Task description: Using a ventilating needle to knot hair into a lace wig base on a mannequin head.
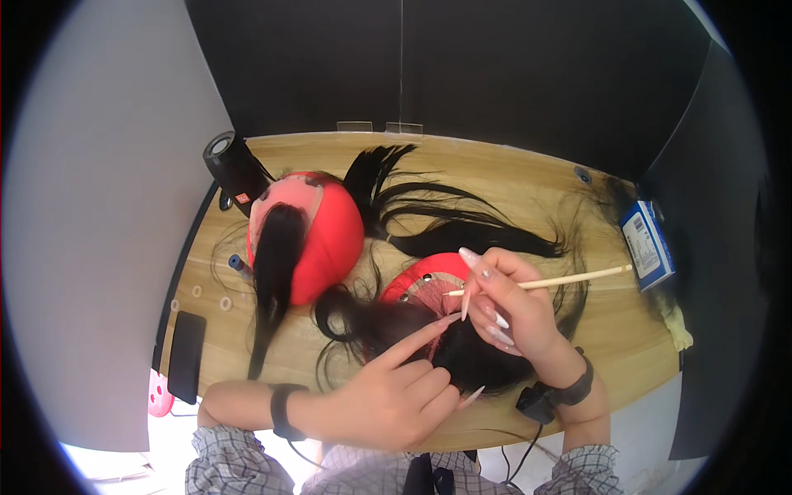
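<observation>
In my right hand (520, 309) is a slim, pale-handled ventilating needle (569, 280), held like a pen. Its tip points left, just over the netting of a wig cap (428, 295) on a red head form (437, 265). Long black hair (487, 355) spreads from this cap toward me, partly under both hands. My left hand (396, 396) lies across the near side of the form. One of its fingers stretches to the hair near the needle tip, while the others curl loosely apart from it. Whether strands lie under that finger is too fine to make out.
Another red head form (334, 239) with a black hairpiece (279, 247) stands at left. Loose black hair (462, 235) lies behind. A black cylindrical speaker (235, 169), a phone-like dark slab (188, 355) and small rings (225, 304) are left; a blue-white box (649, 246) is right. Dark partitions (495, 74) surround the table.
</observation>
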`<state>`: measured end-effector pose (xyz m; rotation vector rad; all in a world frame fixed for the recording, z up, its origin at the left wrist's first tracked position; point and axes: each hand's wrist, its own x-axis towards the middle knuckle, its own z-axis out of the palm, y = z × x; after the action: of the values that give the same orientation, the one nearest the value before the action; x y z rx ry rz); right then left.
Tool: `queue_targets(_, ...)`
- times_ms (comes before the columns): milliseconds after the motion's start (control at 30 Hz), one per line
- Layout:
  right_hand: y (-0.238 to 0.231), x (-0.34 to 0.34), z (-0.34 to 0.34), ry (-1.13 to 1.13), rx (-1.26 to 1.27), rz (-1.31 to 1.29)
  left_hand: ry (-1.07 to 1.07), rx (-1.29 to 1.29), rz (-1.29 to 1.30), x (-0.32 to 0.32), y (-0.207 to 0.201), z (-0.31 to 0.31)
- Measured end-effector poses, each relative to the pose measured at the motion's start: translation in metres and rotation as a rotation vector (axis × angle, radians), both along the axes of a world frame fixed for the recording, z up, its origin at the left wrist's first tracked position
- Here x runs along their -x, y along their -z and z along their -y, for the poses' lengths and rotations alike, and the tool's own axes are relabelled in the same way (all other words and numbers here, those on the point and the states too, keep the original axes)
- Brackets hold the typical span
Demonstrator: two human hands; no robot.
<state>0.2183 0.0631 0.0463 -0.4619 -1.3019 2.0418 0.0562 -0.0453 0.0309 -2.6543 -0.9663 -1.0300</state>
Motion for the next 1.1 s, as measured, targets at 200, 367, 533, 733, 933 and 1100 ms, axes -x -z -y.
queue_targets(200,-0.004,-0.003,-0.002,0.103,0.115,-0.219,0.116,0.152,0.031,0.007,-0.001,-0.012)
queue_targets(367,-0.003,-0.013,-0.003,-0.011,-0.148,-0.131,0.118,0.173,0.085,0.011,0.003,-0.015)
queue_targets(533,0.006,-0.007,-0.003,0.007,-0.336,0.064,0.112,0.172,0.041,0.011,0.0,-0.012)
queue_targets(733,0.006,-0.008,-0.001,-0.008,-0.249,0.166,0.093,0.164,0.015,0.01,0.005,-0.011)
queue_targets(933,0.003,-0.005,0.005,0.072,-0.32,0.207,0.102,0.137,0.02,0.011,0.007,-0.013)
queue_targets(1100,0.008,-0.009,0.001,0.028,-0.314,0.215,0.108,0.127,0.077,0.011,0.012,-0.014)
